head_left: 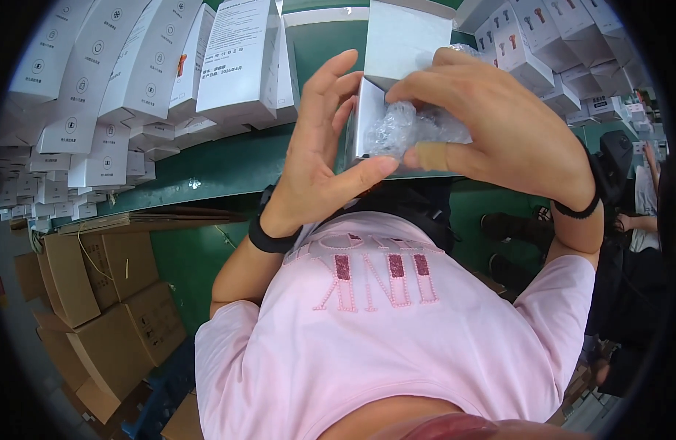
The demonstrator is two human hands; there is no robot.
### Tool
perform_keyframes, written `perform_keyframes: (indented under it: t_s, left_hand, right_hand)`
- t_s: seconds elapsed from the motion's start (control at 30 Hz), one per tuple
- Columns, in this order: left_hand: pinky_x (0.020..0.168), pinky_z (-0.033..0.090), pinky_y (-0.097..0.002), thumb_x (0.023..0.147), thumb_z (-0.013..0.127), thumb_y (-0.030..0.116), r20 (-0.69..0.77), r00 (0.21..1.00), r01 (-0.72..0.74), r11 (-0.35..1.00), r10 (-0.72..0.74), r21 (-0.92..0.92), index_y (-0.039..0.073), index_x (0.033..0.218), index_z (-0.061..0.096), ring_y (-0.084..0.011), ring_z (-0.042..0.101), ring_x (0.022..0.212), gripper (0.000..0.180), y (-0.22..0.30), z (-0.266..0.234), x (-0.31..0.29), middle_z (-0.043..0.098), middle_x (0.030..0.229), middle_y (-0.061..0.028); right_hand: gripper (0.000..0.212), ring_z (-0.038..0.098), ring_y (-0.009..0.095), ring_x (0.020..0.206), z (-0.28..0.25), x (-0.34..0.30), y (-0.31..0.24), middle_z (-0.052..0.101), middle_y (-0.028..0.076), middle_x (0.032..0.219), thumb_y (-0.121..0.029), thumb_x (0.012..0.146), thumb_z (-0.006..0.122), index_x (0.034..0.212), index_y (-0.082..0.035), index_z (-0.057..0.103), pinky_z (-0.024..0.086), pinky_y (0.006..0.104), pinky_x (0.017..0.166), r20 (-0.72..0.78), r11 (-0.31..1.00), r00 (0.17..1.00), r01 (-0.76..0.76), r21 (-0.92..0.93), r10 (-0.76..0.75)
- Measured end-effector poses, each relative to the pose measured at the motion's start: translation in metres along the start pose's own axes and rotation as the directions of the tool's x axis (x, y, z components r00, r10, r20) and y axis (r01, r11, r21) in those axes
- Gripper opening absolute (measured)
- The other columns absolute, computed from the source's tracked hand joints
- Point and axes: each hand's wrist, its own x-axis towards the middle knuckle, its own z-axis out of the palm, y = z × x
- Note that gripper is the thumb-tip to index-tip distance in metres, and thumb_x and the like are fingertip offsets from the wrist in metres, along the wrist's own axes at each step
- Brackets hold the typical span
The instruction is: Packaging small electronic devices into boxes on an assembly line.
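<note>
A white box [361,121] stands on the table in front of me, its lid flap [408,45] raised at the far side. Clear bubble wrap [394,130] bulges in its opening; whatever lies beneath is hidden. My left hand [325,143] is open along the box's left side, with fingers stretched up and the thumb at the near edge by the wrap. From the right, my right hand [492,121] curves over the opening. Its fingers and thumb, which has a tan bandage [433,156], close around the bubble wrap.
White printed boxes [239,62] crowd the green table [206,180] at left. More white boxes [510,44] are stacked at far right. Brown cartons [118,330] and a blue crate [162,389] sit on the floor at lower left. Another person's arm [638,221] shows at far right.
</note>
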Motion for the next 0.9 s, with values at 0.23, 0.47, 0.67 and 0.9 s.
perform_keyframes:
  t_s: [0.23, 0.47, 0.67, 0.9]
  left_hand:
    - [0.09, 0.049, -0.0377, 0.067, 0.088, 0.02, 0.256, 0.965, -0.203, 0.766, 0.052, 0.61, 0.005, 0.121, 0.053, -0.0278, 0.059, 0.109, 0.067, 0.023, -0.023, 0.008, 0.054, 0.122, -0.0102]
    - [0.077, 0.048, -0.0348, 0.066, 0.089, 0.032, 0.216, 0.974, -0.119, 0.649, -0.072, 0.752, 0.002, 0.112, 0.061, -0.0289, 0.056, 0.09, 0.061, 0.055, -0.013, 0.019, 0.053, 0.103, -0.0126]
    - [0.077, 0.047, -0.0391, 0.069, 0.084, 0.043, 0.32, 0.9, -0.139, 0.499, -0.296, 0.855, 0.003, 0.115, 0.058, -0.0325, 0.053, 0.09, 0.067, 0.067, -0.008, 0.027, 0.052, 0.1, -0.0176]
    - [0.076, 0.052, -0.0388, 0.062, 0.091, 0.032, 0.217, 0.964, -0.265, 0.653, 0.155, 0.709, 0.005, 0.121, 0.05, -0.0285, 0.063, 0.092, 0.076, 0.046, -0.024, 0.022, 0.059, 0.114, -0.0126]
  right_hand:
    - [0.042, 0.055, 0.032, 0.087, 0.001, 0.006, 0.002, 0.056, 0.013, 0.087, -0.013, 0.07, 0.074, 0.11, -0.006, 0.064, 0.046, 0.0403, 0.076, 0.03, 0.988, 0.995, 0.097, -0.116, -0.094]
    - [0.039, 0.056, 0.034, 0.087, -0.005, 0.005, 0.0, 0.056, 0.014, 0.09, -0.012, 0.063, 0.067, 0.101, -0.004, 0.061, 0.046, 0.0386, 0.073, -0.124, 0.988, 0.982, 0.135, -0.071, -0.143]
    - [0.041, 0.057, 0.034, 0.084, 0.006, -0.014, 0.005, 0.057, 0.014, 0.093, -0.009, 0.061, 0.064, 0.101, -0.002, 0.06, 0.047, 0.0377, 0.074, -0.249, 0.967, 0.937, 0.256, 0.016, -0.244]
    - [0.042, 0.057, 0.034, 0.092, 0.019, -0.011, 0.023, 0.06, 0.014, 0.098, -0.006, 0.07, 0.068, 0.112, -0.003, 0.064, 0.047, 0.0407, 0.082, -0.329, 0.973, 0.918, 0.23, -0.01, -0.221]
